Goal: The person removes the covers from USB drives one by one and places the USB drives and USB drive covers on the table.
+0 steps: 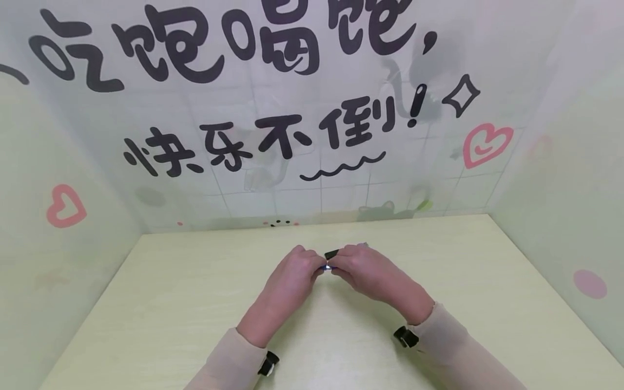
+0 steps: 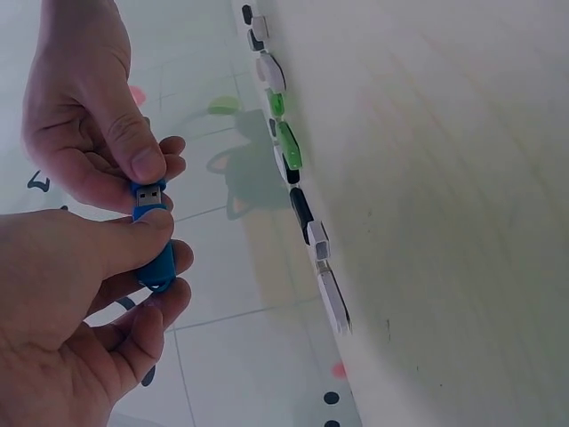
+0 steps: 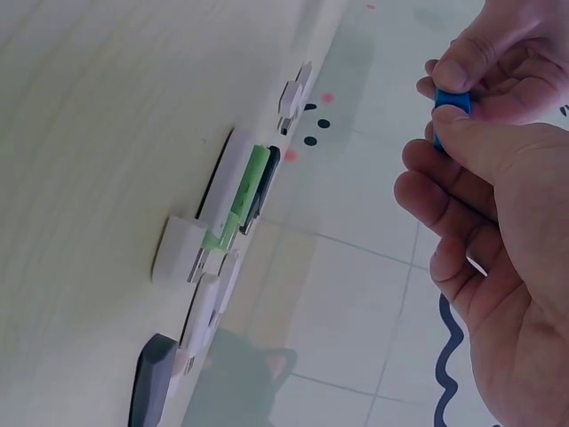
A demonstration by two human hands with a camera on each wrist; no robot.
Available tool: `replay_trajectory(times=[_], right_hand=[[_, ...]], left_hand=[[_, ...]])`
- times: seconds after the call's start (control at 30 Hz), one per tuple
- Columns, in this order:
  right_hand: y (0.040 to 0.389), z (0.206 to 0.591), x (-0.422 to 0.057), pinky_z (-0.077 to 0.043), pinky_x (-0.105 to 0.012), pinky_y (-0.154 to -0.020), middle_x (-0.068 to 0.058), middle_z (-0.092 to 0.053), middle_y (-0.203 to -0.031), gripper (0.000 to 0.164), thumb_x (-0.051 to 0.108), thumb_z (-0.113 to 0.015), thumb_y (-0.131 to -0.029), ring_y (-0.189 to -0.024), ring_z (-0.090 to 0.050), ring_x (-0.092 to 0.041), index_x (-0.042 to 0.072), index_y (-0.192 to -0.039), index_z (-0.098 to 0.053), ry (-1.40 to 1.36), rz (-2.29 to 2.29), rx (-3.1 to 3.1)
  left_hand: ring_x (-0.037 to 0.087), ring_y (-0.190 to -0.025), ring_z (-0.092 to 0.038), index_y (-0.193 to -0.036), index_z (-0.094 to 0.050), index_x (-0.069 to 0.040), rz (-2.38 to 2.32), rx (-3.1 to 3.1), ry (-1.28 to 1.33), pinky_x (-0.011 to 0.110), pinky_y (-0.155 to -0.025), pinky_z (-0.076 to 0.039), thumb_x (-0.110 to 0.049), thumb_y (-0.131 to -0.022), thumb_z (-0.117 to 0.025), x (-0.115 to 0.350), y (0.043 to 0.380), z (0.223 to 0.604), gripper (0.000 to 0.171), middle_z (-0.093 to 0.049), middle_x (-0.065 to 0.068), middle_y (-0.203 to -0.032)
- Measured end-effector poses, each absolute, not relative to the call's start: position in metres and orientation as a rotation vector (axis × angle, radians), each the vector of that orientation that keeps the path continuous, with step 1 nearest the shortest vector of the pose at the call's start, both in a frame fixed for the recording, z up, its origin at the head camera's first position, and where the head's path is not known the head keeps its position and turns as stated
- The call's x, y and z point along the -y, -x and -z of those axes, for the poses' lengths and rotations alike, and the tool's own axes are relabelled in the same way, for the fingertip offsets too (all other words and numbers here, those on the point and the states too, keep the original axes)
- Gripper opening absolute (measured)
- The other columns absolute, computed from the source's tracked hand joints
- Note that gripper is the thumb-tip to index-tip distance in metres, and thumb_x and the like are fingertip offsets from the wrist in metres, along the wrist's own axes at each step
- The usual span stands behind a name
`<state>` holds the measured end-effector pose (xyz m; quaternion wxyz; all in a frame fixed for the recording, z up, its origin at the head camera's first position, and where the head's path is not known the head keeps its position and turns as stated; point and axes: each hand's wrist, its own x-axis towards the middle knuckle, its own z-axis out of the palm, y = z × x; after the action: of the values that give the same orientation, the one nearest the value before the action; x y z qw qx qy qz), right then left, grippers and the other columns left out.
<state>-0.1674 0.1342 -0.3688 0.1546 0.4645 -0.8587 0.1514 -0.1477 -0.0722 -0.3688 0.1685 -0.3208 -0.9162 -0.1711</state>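
Both hands meet above the tabletop on a blue USB stick (image 2: 157, 267), whose metal plug (image 2: 148, 196) shows between the two hands in the left wrist view. My left hand (image 1: 294, 273) pinches the stick's body between thumb and fingers; a small loop is at its end. On the plug side, the right hand (image 1: 372, 273) pinches a blue end piece that looks like the cap (image 2: 136, 187). Fingers hide much of both blue parts. In the head view only a sliver of blue shows between the fingertips.
Several USB sticks lie on the table (image 1: 195, 303) behind the hands: a green one (image 2: 288, 144), a white one (image 3: 227, 182), a dark one (image 3: 153, 382) and others. A printed back wall (image 1: 273, 200) and side walls enclose the tabletop.
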Motion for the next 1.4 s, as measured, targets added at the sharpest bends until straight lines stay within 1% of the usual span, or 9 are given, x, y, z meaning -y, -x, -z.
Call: replay_trajectory(times=[0.17, 0.53, 0.77, 1.07, 1.27, 1.4], right_hand=[[0.167, 0.367, -0.136, -0.051, -0.027, -0.074, 0.004, -0.067, -0.088, 0.009, 0.012, -0.070, -0.092, -0.078, -0.061, -0.010, 0.010, -0.100, -0.073, -1.333, -0.434, 2.467], [0.164, 0.361, -0.139, -0.051, -0.024, -0.072, 0.004, -0.067, -0.088, 0.010, 0.012, -0.071, -0.091, -0.076, -0.059, -0.009, 0.010, -0.101, -0.073, -1.315, -0.429, 2.490], [0.162, 0.359, -0.142, -0.050, -0.023, -0.072, 0.005, -0.067, -0.087, 0.010, 0.010, -0.071, -0.090, -0.075, -0.057, -0.008, 0.011, -0.101, -0.073, -1.322, -0.434, 2.447], [0.162, 0.358, -0.147, -0.051, -0.024, -0.073, 0.005, -0.067, -0.087, 0.011, 0.011, -0.073, -0.089, -0.076, -0.059, -0.007, 0.010, -0.100, -0.074, -1.322, -0.433, 2.442], [0.157, 0.356, -0.153, -0.050, -0.026, -0.072, 0.006, -0.063, -0.082, 0.005, 0.012, -0.073, -0.090, -0.073, -0.056, -0.009, 0.011, -0.094, -0.070, -1.322, -0.416, 2.447], [0.154, 0.356, -0.157, -0.049, -0.025, -0.070, 0.007, -0.062, -0.081, 0.006, 0.013, -0.074, -0.089, -0.071, -0.055, -0.007, 0.013, -0.093, -0.068, -1.302, -0.399, 2.465]], left_hand=[[0.013, -0.067, -0.044, -0.085, -0.073, -0.012, 0.477, 2.613, 0.895, 0.021, -0.061, -0.042, -0.008, -0.085, -0.077, 0.073, 0.147, 0.367, 0.005, -0.066, -0.005, -0.078], [0.013, -0.067, -0.043, -0.086, -0.073, -0.013, 0.450, 2.607, 0.871, 0.021, -0.061, -0.041, -0.011, -0.086, -0.077, 0.076, 0.146, 0.363, 0.005, -0.064, -0.007, -0.077], [0.013, -0.068, -0.044, -0.088, -0.074, -0.012, 0.468, 2.589, 0.876, 0.022, -0.062, -0.043, -0.009, -0.084, -0.078, 0.078, 0.146, 0.361, 0.006, -0.065, -0.006, -0.078], [0.012, -0.072, -0.047, -0.090, -0.074, -0.010, 0.462, 2.615, 0.849, 0.020, -0.065, -0.045, -0.008, -0.085, -0.077, 0.080, 0.143, 0.357, 0.007, -0.065, -0.005, -0.082], [0.012, -0.076, -0.052, -0.091, -0.075, -0.010, 0.472, 2.614, 0.836, 0.021, -0.069, -0.049, -0.008, -0.084, -0.078, 0.080, 0.142, 0.356, 0.007, -0.058, -0.004, -0.085], [0.012, -0.076, -0.051, -0.092, -0.076, -0.009, 0.488, 2.636, 0.814, 0.020, -0.069, -0.049, -0.007, -0.085, -0.077, 0.081, 0.141, 0.356, 0.008, -0.053, -0.004, -0.085]])
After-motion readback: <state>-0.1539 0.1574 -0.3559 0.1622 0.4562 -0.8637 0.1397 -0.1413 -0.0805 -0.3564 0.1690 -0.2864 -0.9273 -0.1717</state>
